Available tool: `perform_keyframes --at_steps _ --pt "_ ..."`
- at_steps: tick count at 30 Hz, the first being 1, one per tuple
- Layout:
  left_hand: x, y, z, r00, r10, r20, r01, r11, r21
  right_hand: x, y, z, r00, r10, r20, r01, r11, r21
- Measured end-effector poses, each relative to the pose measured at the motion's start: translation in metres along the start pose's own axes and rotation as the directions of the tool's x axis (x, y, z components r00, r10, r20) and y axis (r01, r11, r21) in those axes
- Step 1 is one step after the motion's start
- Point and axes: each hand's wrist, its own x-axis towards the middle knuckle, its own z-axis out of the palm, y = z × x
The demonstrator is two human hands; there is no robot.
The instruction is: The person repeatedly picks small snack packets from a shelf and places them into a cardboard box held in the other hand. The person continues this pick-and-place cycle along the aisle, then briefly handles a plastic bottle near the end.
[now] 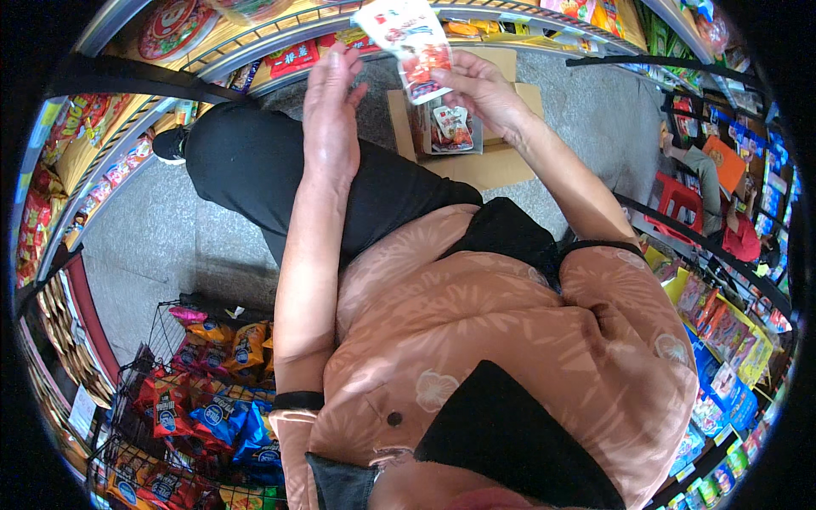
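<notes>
My right hand [481,89] grips the lower edge of a white and red food packet [414,54] between thumb and fingers. The packet is held up in front of the shelf, its top near the upper rim of the view. To its left my left hand [333,108] is raised, holding nothing, with the thumb a little apart from the fingers. Below the packet, an opened cardboard box [510,169] lies on the floor with its flaps spread. A small inner box [477,140] sits in it, with similar white and red packets [452,124] inside.
Shelves with wire rails [268,32] curve across the front and left, stocked with packaged food. Wire baskets [159,331] of snack bags stand at the lower left. A red plastic stool [679,197] and another person [701,172] are at the right. My bent leg [255,166] extends left.
</notes>
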Motion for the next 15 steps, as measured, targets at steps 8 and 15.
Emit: perform_keyframes --at_steps 8,15 --pt "0.006 -0.004 -0.001 0.998 -0.07 0.01 0.07 0.996 -0.055 0.014 0.179 -0.105 0.813 0.405 -0.417 -0.427 0.903 0.045" --pt "0.002 -0.005 -0.004 0.998 -0.059 -0.006 0.059 0.998 -0.002 0.009 0.276 -0.138 0.761 0.568 -0.314 -0.605 0.796 -0.027"
